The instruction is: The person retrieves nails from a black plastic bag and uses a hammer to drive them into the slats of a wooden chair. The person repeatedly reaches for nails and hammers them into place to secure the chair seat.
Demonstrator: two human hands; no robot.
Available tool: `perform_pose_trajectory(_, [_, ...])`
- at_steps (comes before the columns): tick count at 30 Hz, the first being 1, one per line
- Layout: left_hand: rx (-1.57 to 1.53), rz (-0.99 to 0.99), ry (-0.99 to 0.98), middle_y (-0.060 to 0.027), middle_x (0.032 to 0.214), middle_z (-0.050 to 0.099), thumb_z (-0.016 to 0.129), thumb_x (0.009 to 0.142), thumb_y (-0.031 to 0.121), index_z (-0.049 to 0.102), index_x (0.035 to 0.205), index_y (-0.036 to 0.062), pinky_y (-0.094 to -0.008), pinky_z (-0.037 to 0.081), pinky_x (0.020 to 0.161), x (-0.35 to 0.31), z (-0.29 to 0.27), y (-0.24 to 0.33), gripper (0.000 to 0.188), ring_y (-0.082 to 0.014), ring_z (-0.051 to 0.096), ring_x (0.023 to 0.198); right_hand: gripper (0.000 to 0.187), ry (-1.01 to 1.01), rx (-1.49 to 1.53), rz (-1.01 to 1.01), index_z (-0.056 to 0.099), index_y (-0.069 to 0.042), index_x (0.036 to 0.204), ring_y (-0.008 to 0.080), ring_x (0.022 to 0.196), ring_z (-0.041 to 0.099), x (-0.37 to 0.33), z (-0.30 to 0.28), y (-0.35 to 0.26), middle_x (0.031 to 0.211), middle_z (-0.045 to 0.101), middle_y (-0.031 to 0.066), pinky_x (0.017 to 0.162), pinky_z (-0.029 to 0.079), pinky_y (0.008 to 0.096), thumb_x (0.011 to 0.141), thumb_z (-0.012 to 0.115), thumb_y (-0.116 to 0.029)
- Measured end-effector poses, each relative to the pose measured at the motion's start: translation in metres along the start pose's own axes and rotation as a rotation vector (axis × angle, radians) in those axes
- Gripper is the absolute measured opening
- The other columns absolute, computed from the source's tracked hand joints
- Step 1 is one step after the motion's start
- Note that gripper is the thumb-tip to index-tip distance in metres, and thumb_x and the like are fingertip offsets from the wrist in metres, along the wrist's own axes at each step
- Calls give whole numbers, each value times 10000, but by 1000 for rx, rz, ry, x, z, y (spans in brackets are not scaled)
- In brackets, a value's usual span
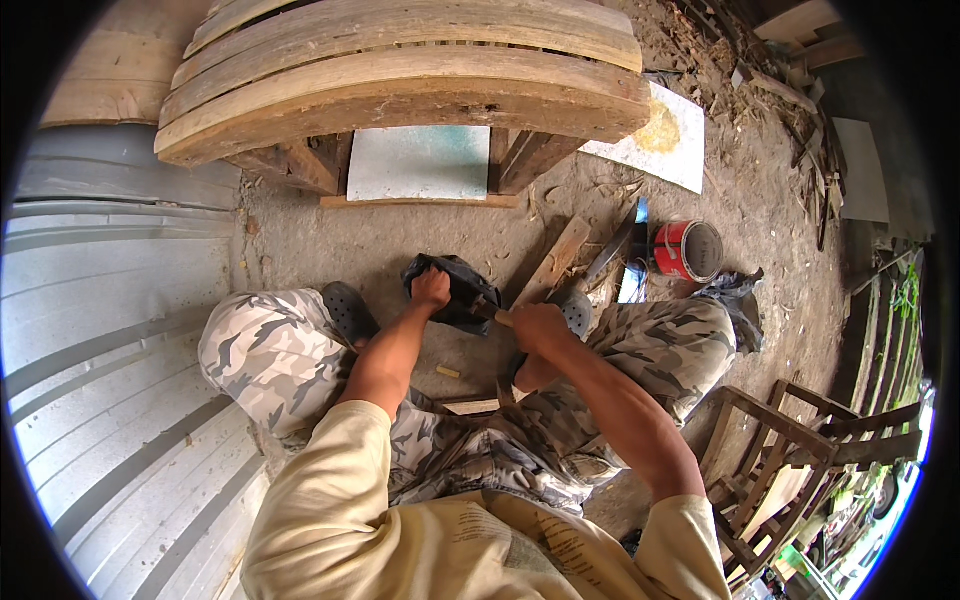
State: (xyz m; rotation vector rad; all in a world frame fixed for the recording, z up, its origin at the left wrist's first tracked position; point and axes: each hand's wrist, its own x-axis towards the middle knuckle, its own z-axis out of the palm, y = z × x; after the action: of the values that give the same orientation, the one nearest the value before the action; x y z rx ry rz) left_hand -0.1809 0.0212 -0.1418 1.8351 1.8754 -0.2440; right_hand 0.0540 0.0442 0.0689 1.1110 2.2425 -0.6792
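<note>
I sit low with my knees spread, and a black plastic bag (462, 275) lies between my feet. My left hand (431, 289) is closed on the bag's upper left edge. In my right hand (538, 328) is a wooden-handled tool (503, 318), its fingers wrapped round the handle. The tool's dark end points left into the bag's opening. Whether that end is a brush or a blade I cannot tell. What the bag holds is hidden in its folds. A small pale piece of wood (448, 372) rests on the ground below the bag.
A slatted wooden bench (400, 90) stands ahead. To the right are a red can (688, 250), a dark curved blade (612, 248), a wooden plank (552, 262) and another black plastic bag (738, 300). Corrugated metal sheeting (120, 330) lines the left; a wooden frame (770, 430) stands at lower right.
</note>
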Motion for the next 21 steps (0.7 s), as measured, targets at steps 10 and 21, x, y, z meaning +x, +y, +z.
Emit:
perform_pose_trajectory(10, [-328, -25, -22, -172, 1079, 653, 614, 882, 254, 584, 1101, 32, -471, 503, 877, -9, -24, -17, 313, -356, 615, 1063, 223, -34, -14, 63, 748, -83, 929, 277, 881, 717, 0, -6, 1, 930, 733, 113, 741, 562, 399, 734, 721, -188])
perform_pose_trajectory(21, [-870, 51, -155, -83, 859, 710, 668, 908, 160, 628, 1017, 2, -316, 523, 652, -13, -41, -24, 196, -146, 661, 722, 236, -100, -31, 98, 754, -82, 951, 283, 913, 712, 3, -12, 2, 949, 732, 112, 754, 557, 399, 727, 735, -154])
